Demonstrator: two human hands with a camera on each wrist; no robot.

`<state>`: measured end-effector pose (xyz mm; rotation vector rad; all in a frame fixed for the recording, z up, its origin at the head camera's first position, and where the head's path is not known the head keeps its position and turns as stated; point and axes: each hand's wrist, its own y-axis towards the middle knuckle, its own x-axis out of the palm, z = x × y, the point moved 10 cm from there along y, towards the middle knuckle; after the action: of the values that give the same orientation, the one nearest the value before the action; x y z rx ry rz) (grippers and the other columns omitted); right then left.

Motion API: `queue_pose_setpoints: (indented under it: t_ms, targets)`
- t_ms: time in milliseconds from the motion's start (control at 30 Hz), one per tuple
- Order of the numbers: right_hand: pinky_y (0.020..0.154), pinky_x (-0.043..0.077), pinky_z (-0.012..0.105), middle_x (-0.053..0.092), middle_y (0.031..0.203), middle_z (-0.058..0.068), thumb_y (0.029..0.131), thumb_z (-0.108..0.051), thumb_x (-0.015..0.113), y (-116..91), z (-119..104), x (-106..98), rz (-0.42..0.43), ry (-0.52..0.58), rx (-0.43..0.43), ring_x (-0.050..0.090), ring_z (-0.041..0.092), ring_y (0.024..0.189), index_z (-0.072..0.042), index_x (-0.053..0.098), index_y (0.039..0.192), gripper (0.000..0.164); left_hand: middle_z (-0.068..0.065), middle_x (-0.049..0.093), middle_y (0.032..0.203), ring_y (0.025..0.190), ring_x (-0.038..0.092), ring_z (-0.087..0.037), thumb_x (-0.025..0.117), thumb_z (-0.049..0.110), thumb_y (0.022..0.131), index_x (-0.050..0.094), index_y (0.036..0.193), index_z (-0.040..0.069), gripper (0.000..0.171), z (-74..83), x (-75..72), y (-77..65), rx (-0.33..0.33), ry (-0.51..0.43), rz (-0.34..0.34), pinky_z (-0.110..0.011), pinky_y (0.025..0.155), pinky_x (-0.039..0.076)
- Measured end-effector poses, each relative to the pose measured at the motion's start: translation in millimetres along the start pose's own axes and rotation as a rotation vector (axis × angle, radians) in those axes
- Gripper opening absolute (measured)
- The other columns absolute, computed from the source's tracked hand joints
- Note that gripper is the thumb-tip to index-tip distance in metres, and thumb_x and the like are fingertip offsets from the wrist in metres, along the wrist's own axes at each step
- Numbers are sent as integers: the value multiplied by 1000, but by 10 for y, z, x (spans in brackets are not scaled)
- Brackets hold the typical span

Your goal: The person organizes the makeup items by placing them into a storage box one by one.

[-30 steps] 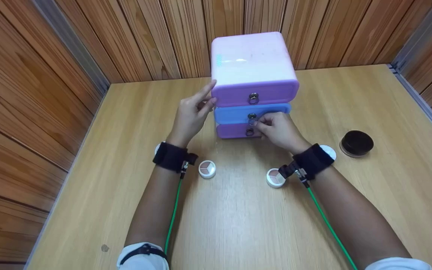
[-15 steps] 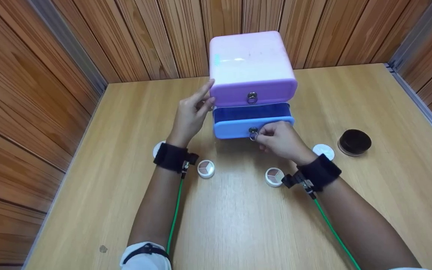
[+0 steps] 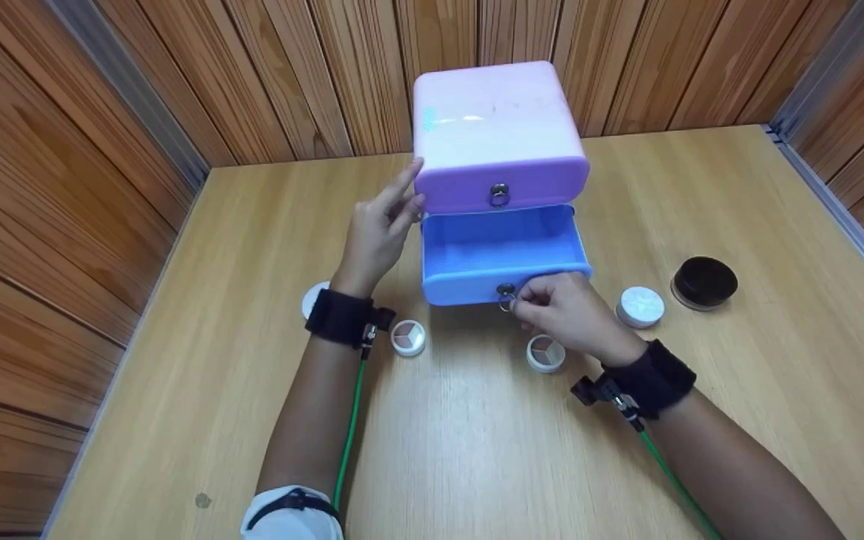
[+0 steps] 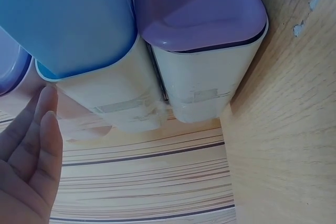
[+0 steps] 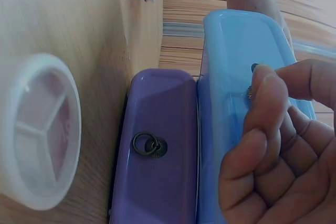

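Observation:
A small chest of drawers [image 3: 496,112] with a pale pink top and purple upper front stands toward the back. Its middle drawer, a blue drawer [image 3: 462,291], is pulled well out and looks bare inside. My right hand [image 3: 574,315] pinches the metal ring pull [image 3: 505,303] on that drawer's front between thumb and curled finger. On the left, my left hand [image 3: 378,232] touches the chest's side near the front corner, its fingers fairly straight. The lower purple drawer [image 5: 157,182] is closed in the right wrist view, its ring hanging loose.
Two round white pots with three-part compacts, a left pot [image 3: 408,338] and a right pot [image 3: 545,353], sit in front of the chest. A white lidded jar [image 3: 640,307] and a black-lidded jar [image 3: 704,282] stand right. Another white round piece [image 3: 313,298] shows behind the left wristband.
The blue drawer has slid out toward me, its inside coming into sight, with my right hand drawing back on its ring. My left hand has stayed against the chest.

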<state>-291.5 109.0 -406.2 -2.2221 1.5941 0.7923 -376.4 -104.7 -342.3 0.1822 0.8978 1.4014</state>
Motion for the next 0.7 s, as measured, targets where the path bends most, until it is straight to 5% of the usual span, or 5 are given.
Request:
queue_pose_setpoints:
  t_ms: [400,700]
  targets:
    - [50,42,25,61,64,-11,90,-16,68,-233,-94,75,2,-122,-67,55,10,61,-19,70,70,20,-8,72,85,79,69,-21,56,23,100,47,146,27,46,-44,4,-16,-49,-9,-5,-27,73,56]
    - [44,41,23,63,65,-8,92,-15,68,-329,-58,148,-13,-107,-84,55,8,56,-17,69,72,20,-6,72,85,79,69,-19,55,22,101,47,146,25,46,-14,13,-16,-29,-10,-6,-26,71,55]
